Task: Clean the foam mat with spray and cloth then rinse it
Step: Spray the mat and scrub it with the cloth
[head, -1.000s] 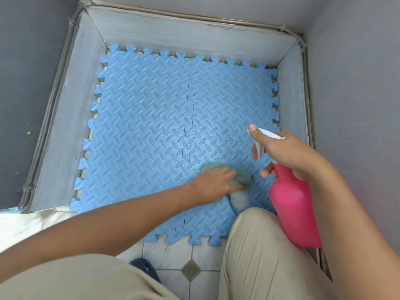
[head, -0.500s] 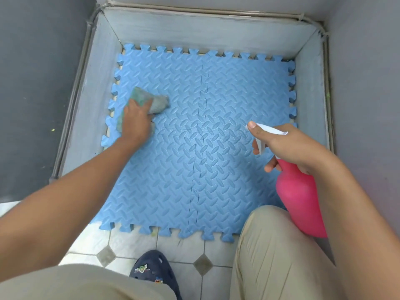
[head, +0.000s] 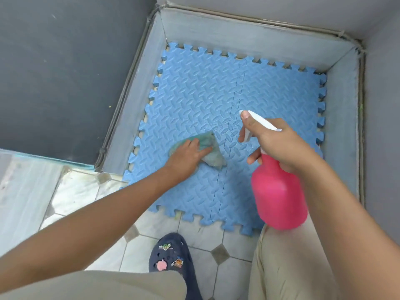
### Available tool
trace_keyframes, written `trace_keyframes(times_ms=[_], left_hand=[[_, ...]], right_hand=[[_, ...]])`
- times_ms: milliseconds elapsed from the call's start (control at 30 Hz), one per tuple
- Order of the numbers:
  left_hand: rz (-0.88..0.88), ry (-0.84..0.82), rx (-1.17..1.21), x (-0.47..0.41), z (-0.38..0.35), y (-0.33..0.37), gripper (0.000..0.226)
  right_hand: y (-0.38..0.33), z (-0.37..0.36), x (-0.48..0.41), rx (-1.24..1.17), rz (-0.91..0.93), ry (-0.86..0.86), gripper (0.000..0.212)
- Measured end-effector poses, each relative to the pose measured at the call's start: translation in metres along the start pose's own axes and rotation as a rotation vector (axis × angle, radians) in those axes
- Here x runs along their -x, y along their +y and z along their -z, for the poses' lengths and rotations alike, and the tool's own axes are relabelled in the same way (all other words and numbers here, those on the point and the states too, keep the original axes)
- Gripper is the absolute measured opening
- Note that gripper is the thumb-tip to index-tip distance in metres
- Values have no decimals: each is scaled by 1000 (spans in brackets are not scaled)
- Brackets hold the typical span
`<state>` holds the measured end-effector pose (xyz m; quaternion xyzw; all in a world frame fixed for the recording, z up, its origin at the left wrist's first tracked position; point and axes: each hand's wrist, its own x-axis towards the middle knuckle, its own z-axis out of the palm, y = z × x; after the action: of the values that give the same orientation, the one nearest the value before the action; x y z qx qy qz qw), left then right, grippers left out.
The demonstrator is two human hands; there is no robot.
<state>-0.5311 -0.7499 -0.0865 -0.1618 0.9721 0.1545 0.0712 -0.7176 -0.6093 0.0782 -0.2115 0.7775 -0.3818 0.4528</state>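
A blue interlocking foam mat [head: 203, 98] lies flat on the floor in a grey-walled corner. My left hand [head: 187, 158] presses a crumpled green-grey cloth [head: 211, 150] onto the mat's near-left part. My right hand [head: 275, 144] grips the neck of a pink spray bottle [head: 278, 195] with a white trigger head, held above the mat's near-right part, nozzle pointing toward the far left. My thumb rests on top of the nozzle and my fingers curl round the trigger.
Low grey walls [head: 249, 33] close the mat in at the left, back and right. White floor tiles [head: 151, 241] with small dark diamonds lie in front. My dark clog [head: 171, 258] with charms and my beige-trousered knees sit at the bottom.
My left hand swept the cloth from the near right to the far left of the mat, then back to the near-left middle. The camera view shifted left. The bottle stayed held.
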Motion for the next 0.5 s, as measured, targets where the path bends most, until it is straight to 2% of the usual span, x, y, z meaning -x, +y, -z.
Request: trace_keyframes(times_ms=[100, 233, 300, 367, 433, 500], left_hand=[[105, -25, 158, 22, 24, -38, 55], [283, 42, 585, 94, 59, -62, 65], [381, 50, 768, 144, 72, -60, 69], [400, 64, 870, 192, 73, -51, 71], [431, 91, 880, 229, 62, -39, 84], [518, 154, 859, 247, 46, -27, 110]], right_hand=[[-16, -42, 9, -91, 82, -69, 56], [-26, -107, 15, -212, 222, -214, 34], [-27, -141, 14, -206, 294, -263, 28], [-29, -175, 13, -146, 406, -299, 28], [-32, -210, 17, -96, 493, -353, 25], [-37, -240, 23, -81, 530, -419, 23]])
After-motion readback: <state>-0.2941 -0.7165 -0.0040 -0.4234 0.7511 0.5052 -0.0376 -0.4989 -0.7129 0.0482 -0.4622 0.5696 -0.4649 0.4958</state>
